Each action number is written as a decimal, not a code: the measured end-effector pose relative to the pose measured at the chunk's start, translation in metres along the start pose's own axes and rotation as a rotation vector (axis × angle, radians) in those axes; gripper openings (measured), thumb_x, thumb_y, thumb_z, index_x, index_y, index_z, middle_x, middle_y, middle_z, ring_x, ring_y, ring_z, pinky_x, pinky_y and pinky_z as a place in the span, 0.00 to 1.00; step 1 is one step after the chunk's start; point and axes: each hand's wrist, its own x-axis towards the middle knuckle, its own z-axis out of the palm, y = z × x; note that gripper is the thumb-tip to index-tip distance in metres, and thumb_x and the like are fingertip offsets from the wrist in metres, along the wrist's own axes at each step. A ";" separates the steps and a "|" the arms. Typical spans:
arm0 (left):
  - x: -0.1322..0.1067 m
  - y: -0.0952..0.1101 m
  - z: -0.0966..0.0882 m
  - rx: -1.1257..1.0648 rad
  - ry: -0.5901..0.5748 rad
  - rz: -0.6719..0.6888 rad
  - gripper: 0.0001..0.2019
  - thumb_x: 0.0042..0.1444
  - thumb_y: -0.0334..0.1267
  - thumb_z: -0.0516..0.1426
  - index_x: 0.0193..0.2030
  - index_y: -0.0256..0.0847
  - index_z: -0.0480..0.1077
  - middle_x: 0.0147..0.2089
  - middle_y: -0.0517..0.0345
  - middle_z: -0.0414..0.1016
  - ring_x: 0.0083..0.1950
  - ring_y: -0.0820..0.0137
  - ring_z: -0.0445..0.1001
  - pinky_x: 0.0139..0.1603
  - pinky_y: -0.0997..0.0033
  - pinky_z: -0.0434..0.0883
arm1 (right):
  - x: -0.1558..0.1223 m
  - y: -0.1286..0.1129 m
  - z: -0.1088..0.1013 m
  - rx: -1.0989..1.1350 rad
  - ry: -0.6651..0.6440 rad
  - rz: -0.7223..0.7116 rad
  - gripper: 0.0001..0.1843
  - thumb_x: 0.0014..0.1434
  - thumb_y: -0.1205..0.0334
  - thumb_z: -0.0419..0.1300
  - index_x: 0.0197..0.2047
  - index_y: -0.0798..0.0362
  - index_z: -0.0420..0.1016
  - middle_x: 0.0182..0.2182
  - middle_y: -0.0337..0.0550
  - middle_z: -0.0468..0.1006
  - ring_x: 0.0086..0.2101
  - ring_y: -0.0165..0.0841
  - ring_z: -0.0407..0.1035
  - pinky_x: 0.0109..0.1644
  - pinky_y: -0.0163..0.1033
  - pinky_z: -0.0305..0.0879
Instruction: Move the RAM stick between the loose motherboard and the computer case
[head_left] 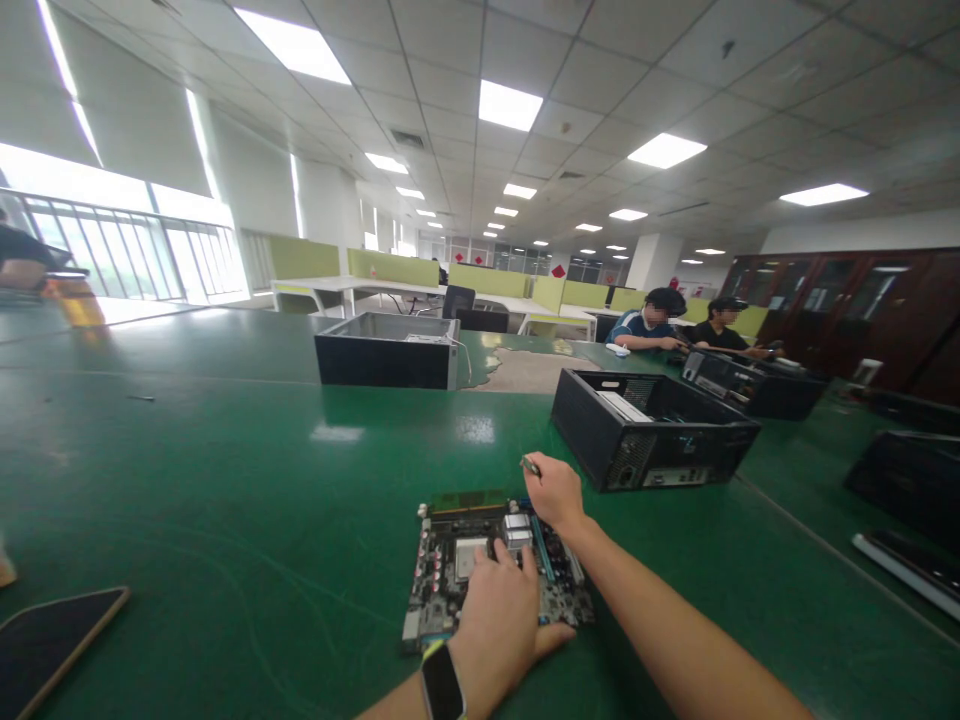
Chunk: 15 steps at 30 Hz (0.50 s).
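Head view: I read two bare hands, lower centre of the frame.
Table: green top, spanning the frame's lower half.
Right case: black, open-topped, right of centre, beyond the hands.
Left case: dark, open-topped, above centre, farther off.
Motherboard: flat on the table, lower centre; its outline is too foreshortened and covered for me to fix a long axis.
Left hand: palm down over the board, fingers spread, no object visibly gripped; this is the hand nearer the board's middle.
Right hand: curled into a fist around a small item, at the board's upper-right corner. From this grip the board lies down and left; contact I cannot confirm.
Green strip: along the board's upper edge, long axis across the frame, right end nearest the right fist.
Silver heat sink: just beyond the left fingertips.
Small item: tip protrudes up-left from the fist; type unreadable.
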 end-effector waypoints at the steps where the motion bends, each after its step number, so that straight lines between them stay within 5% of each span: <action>1: 0.000 -0.004 -0.004 -0.007 0.001 0.031 0.50 0.40 0.72 0.48 0.60 0.31 0.61 0.54 0.21 0.64 0.55 0.36 0.63 0.49 0.41 0.61 | -0.005 -0.008 0.003 0.009 -0.012 0.044 0.15 0.63 0.58 0.45 0.35 0.47 0.72 0.32 0.38 0.76 0.34 0.31 0.68 0.34 0.33 0.56; 7: 0.005 -0.068 -0.053 -0.145 -0.043 0.308 0.29 0.53 0.63 0.45 0.46 0.44 0.71 0.44 0.46 0.75 0.44 0.55 0.72 0.45 0.58 0.66 | -0.027 -0.023 0.019 0.022 -0.055 0.114 0.16 0.60 0.58 0.49 0.49 0.45 0.70 0.43 0.40 0.74 0.39 0.32 0.70 0.37 0.34 0.60; 12: 0.017 -0.130 -0.070 -0.106 0.135 0.091 0.21 0.55 0.50 0.48 0.49 0.40 0.69 0.51 0.49 0.72 0.51 0.59 0.68 0.52 0.63 0.64 | -0.030 -0.015 0.026 0.013 -0.112 0.101 0.19 0.59 0.57 0.49 0.52 0.45 0.70 0.47 0.42 0.74 0.42 0.35 0.70 0.42 0.37 0.63; 15: 0.021 -0.148 -0.066 -0.100 -0.005 0.057 0.22 0.53 0.50 0.50 0.48 0.38 0.70 0.53 0.46 0.69 0.52 0.58 0.68 0.53 0.63 0.63 | -0.030 -0.013 0.027 0.022 -0.139 0.140 0.18 0.60 0.56 0.49 0.51 0.43 0.71 0.43 0.42 0.77 0.42 0.36 0.71 0.42 0.39 0.64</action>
